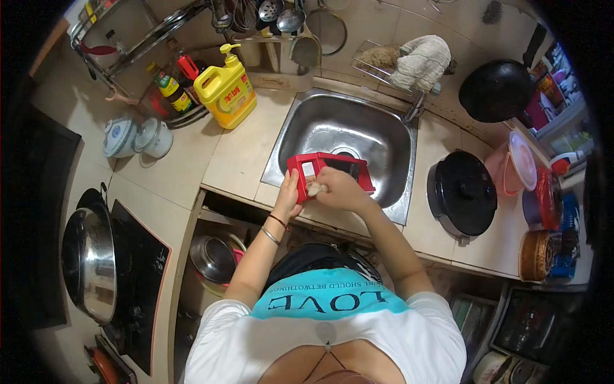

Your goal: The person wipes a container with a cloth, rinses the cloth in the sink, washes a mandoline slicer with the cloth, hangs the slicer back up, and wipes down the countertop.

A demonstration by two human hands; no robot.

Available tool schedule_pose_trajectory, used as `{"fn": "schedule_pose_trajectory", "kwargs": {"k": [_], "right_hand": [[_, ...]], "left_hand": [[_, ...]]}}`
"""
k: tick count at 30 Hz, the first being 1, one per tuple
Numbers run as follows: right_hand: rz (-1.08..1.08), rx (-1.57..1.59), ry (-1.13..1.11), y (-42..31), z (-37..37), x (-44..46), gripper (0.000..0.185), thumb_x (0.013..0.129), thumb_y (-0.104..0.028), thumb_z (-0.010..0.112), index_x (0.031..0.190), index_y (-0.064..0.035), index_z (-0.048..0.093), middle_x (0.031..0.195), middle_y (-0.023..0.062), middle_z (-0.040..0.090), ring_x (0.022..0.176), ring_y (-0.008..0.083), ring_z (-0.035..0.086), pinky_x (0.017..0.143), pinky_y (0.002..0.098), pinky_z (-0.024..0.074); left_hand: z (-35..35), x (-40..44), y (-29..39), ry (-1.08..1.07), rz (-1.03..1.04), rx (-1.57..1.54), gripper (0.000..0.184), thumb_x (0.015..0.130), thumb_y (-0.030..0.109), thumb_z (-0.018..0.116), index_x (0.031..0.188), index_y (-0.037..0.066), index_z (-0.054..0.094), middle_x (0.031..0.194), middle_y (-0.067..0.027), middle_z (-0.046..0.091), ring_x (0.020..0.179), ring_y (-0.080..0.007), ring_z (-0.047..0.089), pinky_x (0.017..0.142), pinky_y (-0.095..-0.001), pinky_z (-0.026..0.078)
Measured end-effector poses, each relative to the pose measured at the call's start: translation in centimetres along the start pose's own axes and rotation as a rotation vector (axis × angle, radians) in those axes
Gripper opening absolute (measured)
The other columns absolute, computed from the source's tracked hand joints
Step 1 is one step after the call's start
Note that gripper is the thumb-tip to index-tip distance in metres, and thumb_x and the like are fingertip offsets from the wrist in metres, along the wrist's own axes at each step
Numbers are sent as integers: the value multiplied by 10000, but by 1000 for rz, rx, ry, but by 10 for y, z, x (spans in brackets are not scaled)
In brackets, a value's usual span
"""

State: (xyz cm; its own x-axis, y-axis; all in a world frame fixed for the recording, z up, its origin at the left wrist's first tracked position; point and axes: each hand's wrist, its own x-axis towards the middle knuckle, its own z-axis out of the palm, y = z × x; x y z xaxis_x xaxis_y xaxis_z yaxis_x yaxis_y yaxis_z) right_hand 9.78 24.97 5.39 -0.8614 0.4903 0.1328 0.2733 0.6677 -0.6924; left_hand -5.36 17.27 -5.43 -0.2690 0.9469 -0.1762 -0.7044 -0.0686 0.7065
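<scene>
A red box-like object (pixel 309 159) with a white label and a dark part is held over the front edge of the steel sink (pixel 275 155). My left hand (pixel 290 196) grips its left end. My right hand (pixel 344 191) is closed on a pale, crumpled cloth-like piece (pixel 315 189), held against the red object. Beyond them, the sink basin shows its round drain, partly hidden by the red object.
A yellow detergent bottle (pixel 229 96) stands left of the sink, and the faucet (pixel 416 107) rises at its back right. To the right are a black-lidded cooker (pixel 463 194) and a pink bucket (pixel 505 168). A steel wok (pixel 89 264) sits far left.
</scene>
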Motion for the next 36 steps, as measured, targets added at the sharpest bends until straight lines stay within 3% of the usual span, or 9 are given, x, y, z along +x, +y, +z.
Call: {"fn": "schedule_pose_trajectory", "kwargs": {"k": [2,5,7,10,13,22,28,32,36], "right_hand": [[77,153,172,4,-3,-9,213,702,-154,579,883,-133,690,892,118,577,860,290,607,751,396,489],[31,127,314,19,26,-19,309,692,-123,577,987,-161,661,933,113,549,864,283,603,732,405,495],[-51,-25,128,-1,37,-28,397,700,-150,619,1096,-169,591,1007,106,521,840,306,598,701,413,513],[-74,-269,123,-11,46,-32,405,721,-195,646,1104,-110,548,979,100,516,805,280,609,639,385,522],[-31,-415,87,-6,38,-36,410,729,-216,654,1089,-67,527,962,97,507,798,248,613,601,367,524],[-97,-262,56,-20,50,-31,414,699,-139,655,1058,1,504,980,130,501,794,287,603,615,376,525],[-91,-223,111,-9,52,-39,500,668,-119,664,1145,-87,518,934,113,492,736,296,611,608,410,506],[203,-154,176,-1,36,-43,368,697,-121,606,1062,-79,590,927,100,513,766,295,600,653,410,503],[91,-33,239,6,33,-25,360,679,-133,635,1034,-84,601,988,96,547,804,303,613,682,398,510]], "left_hand": [[3,-1,0,-6,6,-17,433,949,397,450,1275,128,355,1037,-152,584,885,-241,632,722,-373,557],[5,0,-1,-15,15,-34,429,926,314,541,1245,105,346,1026,-177,594,799,-171,615,672,-325,537],[16,-2,4,92,-14,42,391,916,258,567,1218,108,370,986,-170,609,710,-143,607,551,-282,525],[5,3,4,127,-55,110,316,915,171,541,1186,108,391,969,-162,613,693,-165,624,454,-267,505],[5,2,6,104,-116,94,313,923,152,505,1207,116,378,953,-155,591,778,-217,629,623,-337,555],[0,10,-8,114,-28,71,307,915,155,535,1173,85,384,956,-161,598,831,-229,634,665,-364,561],[21,-2,3,142,-44,68,306,920,158,526,1166,64,370,970,-169,587,813,-213,625,634,-333,556],[9,1,-2,91,-49,15,294,922,151,517,1163,67,372,945,-155,582,804,-203,620,634,-318,549],[6,3,-7,136,2,69,284,913,137,529,1163,72,411,961,-113,582,810,-185,612,688,-323,535]]}}
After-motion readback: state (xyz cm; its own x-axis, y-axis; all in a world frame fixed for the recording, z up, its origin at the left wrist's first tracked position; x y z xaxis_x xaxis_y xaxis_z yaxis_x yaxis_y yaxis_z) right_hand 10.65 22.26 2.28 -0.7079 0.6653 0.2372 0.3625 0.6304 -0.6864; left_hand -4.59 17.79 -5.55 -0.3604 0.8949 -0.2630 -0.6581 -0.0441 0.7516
